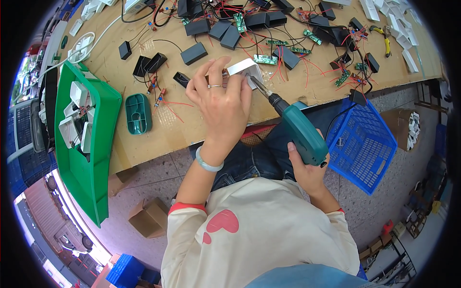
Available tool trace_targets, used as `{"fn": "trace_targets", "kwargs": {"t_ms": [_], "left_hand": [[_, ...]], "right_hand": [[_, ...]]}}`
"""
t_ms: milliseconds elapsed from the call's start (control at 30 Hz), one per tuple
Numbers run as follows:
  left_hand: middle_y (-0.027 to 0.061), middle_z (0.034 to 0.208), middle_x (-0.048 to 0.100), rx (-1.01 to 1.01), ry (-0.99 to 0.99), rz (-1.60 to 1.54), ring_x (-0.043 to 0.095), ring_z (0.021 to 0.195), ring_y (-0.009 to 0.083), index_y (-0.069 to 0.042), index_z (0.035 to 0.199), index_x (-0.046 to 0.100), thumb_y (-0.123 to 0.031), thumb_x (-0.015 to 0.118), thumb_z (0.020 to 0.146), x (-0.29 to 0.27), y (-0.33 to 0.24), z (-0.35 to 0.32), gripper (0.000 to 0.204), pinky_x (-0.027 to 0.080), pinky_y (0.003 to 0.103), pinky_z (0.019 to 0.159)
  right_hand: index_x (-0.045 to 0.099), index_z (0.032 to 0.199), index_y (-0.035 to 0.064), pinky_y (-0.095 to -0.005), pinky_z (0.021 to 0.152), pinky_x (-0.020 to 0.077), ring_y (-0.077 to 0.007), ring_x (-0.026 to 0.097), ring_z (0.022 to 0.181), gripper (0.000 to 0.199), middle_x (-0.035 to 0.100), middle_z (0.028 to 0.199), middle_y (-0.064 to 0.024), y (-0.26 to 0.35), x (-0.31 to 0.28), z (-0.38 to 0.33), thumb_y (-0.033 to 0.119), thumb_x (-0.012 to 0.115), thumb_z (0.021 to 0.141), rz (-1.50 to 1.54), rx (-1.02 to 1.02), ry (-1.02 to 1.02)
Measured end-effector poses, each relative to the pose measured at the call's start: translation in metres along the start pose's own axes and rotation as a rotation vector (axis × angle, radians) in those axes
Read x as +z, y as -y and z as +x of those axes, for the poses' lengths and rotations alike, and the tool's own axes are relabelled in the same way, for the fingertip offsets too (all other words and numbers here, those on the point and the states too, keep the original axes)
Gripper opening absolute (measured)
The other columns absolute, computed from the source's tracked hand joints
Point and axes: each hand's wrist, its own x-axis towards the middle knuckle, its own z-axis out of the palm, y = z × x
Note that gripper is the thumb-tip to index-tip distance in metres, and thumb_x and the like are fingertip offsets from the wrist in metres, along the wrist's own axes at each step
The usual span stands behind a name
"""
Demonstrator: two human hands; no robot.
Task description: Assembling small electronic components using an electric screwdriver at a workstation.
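Observation:
My right hand (306, 172) is wrapped round the handle of a teal electric screwdriver (300, 128). Its narrow bit points up and left into a white plastic housing (244, 66) at the table's near edge. With bent fingers, my left hand (218, 105) steadies that housing from its left side; the hand covers part of it. Whether the bit sits on a screw is too small to tell. Close to my left fingers lie a small open black case (181, 79) and, farther left, a red-wired circuit piece (160, 97).
Black boxes (194, 53), green circuit boards (265, 59) and red wires crowd the cardboard-covered table (139, 153). A teal compartment tray (138, 114) and green bin (84, 177) with white housings stand left. Yellow-handled pliers (387, 45) lie right, above a blue basket (360, 149).

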Motion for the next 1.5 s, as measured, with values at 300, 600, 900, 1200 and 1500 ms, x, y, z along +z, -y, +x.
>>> {"fn": "trace_targets", "kwargs": {"t_ms": [300, 600, 900, 1200, 1500], "left_hand": [[0.0077, 0.133, 0.061, 0.002, -0.004, 0.0, 0.051, 0.128, 0.0333, -0.005, 0.084, 0.072, -0.013, 0.077, 0.081, 0.0, 0.0, 0.0, 0.01, 0.031, 0.053, 0.104], [0.0078, 0.133, 0.061, 0.003, -0.005, 0.007, 0.051, 0.127, 0.0334, -0.004, 0.085, 0.072, -0.013, 0.077, 0.081, 0.001, -0.001, 0.0, 0.01, 0.032, 0.053, 0.104], [0.0081, 0.134, 0.061, 0.0, -0.002, 0.005, 0.051, 0.127, 0.0343, -0.005, 0.085, 0.072, -0.013, 0.077, 0.081, 0.0, -0.001, 0.001, 0.01, 0.031, 0.054, 0.104], [0.0087, 0.134, 0.061, 0.002, 0.002, 0.008, 0.051, 0.127, 0.035, -0.006, 0.086, 0.073, -0.012, 0.078, 0.078, 0.0, 0.0, 0.0, 0.011, 0.032, 0.054, 0.103], [0.0093, 0.132, 0.062, -0.022, 0.013, -0.03, 0.054, 0.121, 0.0342, -0.007, 0.087, 0.074, -0.011, 0.079, 0.078, 0.0, 0.003, 0.002, 0.011, 0.035, 0.051, 0.1]], "right_hand": [[0.068, 0.107, -0.0041, -0.0346, 0.076, 0.0526, -0.0273, 0.065, 0.089, 0.023, 0.066, 0.102, -0.016, 0.001, -0.001, -0.002, -0.003, 0.076, 0.085, -0.004, 0.004, -0.001], [0.068, 0.108, -0.004, -0.0351, 0.078, 0.0528, -0.0279, 0.065, 0.09, 0.023, 0.067, 0.102, -0.0159, 0.001, -0.001, -0.001, -0.004, 0.075, 0.086, 0.011, 0.017, -0.004], [0.068, 0.114, -0.0048, -0.0291, 0.076, 0.0501, -0.0174, 0.062, 0.089, 0.027, 0.065, 0.105, -0.0109, 0.003, -0.007, -0.01, -0.004, 0.075, 0.088, 0.157, 0.166, -0.038], [0.067, 0.112, -0.0046, -0.0272, 0.07, 0.0462, -0.0131, 0.056, 0.081, 0.026, 0.059, 0.096, -0.0055, 0.004, -0.014, -0.017, -0.004, 0.074, 0.087, 0.207, 0.176, -0.068], [0.067, 0.111, -0.0041, -0.0266, 0.07, 0.0458, -0.0125, 0.056, 0.08, 0.024, 0.06, 0.095, -0.0045, 0.006, -0.017, -0.017, -0.005, 0.074, 0.088, 0.256, 0.166, -0.093]]}}
